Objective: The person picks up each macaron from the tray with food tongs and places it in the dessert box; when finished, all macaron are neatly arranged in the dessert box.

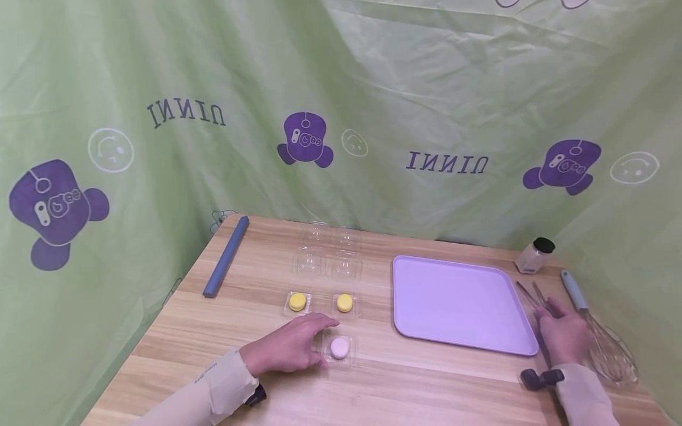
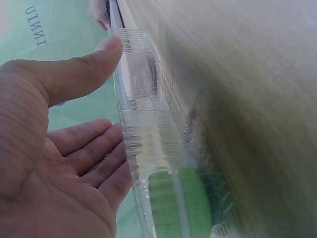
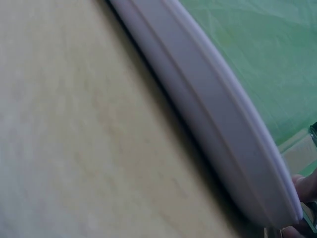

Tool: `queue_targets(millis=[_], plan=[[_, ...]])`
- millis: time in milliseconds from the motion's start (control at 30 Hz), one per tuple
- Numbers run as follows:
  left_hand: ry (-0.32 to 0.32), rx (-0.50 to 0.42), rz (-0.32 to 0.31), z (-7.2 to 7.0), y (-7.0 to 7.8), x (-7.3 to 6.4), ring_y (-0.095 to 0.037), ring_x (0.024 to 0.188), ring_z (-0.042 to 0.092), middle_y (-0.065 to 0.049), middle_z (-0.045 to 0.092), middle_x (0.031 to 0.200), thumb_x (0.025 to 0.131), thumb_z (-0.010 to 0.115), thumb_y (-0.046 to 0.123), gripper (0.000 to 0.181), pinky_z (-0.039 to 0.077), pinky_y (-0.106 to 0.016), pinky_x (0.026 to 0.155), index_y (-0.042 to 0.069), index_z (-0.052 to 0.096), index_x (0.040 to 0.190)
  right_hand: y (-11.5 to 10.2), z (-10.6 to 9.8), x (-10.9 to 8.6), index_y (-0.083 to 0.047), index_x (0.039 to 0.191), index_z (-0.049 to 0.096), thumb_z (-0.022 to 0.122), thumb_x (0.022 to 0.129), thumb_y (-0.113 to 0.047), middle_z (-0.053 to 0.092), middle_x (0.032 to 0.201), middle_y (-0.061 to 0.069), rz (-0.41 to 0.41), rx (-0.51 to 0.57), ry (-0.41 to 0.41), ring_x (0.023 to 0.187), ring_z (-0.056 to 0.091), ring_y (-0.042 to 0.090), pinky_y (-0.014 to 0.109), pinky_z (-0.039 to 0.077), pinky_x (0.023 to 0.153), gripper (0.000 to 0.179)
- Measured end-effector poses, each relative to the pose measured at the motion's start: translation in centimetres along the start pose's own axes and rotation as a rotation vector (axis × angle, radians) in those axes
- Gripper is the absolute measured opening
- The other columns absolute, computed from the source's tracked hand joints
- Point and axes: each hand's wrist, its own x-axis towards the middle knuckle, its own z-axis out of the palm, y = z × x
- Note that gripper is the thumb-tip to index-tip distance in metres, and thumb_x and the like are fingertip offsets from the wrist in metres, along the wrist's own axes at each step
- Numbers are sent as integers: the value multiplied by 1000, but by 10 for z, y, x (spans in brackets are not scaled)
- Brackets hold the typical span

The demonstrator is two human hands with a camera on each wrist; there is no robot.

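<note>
My left hand (image 1: 290,346) reaches round the left side of a clear plastic macaron box (image 2: 133,106), fingers and thumb extended. In the left wrist view its thumb and fingertips lie at the box edge. In the box sit two yellow macarons (image 1: 297,302), a pink macaron (image 1: 339,348) and, beside the palm, a green macaron (image 2: 178,203) that the hand hides from the head view. My right hand (image 1: 566,336) grips thin metal tongs (image 1: 527,294) at the right edge of the lilac tray (image 1: 463,305). Only some of its fingertips show in the right wrist view.
Behind the macarons lies a clear domed lid (image 1: 327,251). A blue bar (image 1: 226,255) rests at the left. At the right are a jar with a black lid (image 1: 534,255) and a whisk (image 1: 574,291). Green printed cloth (image 1: 373,89) hangs behind the table.
</note>
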Motion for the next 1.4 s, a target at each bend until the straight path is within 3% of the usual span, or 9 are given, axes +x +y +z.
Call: queue_targets(millis=[167,567,700,800,867,933,1000,1133,1400], plan=[[0,-10,-1,0,0,-1,-25,137,54,-6,61,143,77,87,28,74,45,-43,118,7,56,141,1,2,-1,-15,148,49,58,99,-35,51,147,20,-4,24,21,141,39,52,58,28,119,54],[-12,-18,-21,0,0,-3,-23,140,52,-4,59,146,78,86,29,75,43,-41,120,9,54,143,-2,3,-6,-23,151,46,59,98,-37,53,147,8,98,121,7,145,46,34,45,30,124,56],[-13,-16,-23,0,1,-3,-24,140,51,-4,59,146,78,86,28,76,43,-42,120,8,54,144,-2,3,-7,-20,150,48,61,97,-36,54,148,7,118,163,-4,106,65,-5,17,47,104,57],[-20,-22,-27,0,1,-2,-24,141,51,-5,58,147,78,86,28,77,42,-42,121,8,53,145,-2,4,-8,-14,149,49,63,97,-32,54,148,11,122,208,2,76,44,-24,-1,45,74,57],[-24,-25,-30,1,0,-2,-24,141,50,-5,57,148,78,85,28,77,42,-43,121,9,52,145,-3,4,-10,-11,150,49,63,97,-31,54,149,14,109,223,9,75,42,-23,-2,44,69,57],[-26,-30,-34,1,0,-3,-24,142,50,-4,56,149,78,85,29,78,42,-44,121,9,52,146,-5,4,-12,-12,152,46,62,98,-31,52,152,14,104,221,10,88,52,-17,1,47,82,60],[-24,-31,-36,1,0,-3,-25,142,49,-4,56,149,78,85,30,78,42,-44,121,10,52,146,-9,4,-13,-14,155,40,62,98,-31,48,157,13,105,229,12,111,60,-2,13,50,101,63],[-13,-33,-41,1,0,-5,-25,142,49,-6,55,150,78,85,32,80,42,-45,121,10,50,147,-16,5,-15,-20,159,28,62,98,-30,38,164,7,118,270,24,145,44,27,41,40,122,71],[86,-77,-28,-12,0,-6,-23,142,48,-3,52,152,79,85,35,82,43,-47,120,13,48,149,-39,0,-24,-35,157,25,69,95,-32,31,166,-7,140,394,58,150,33,23,46,32,125,76]])
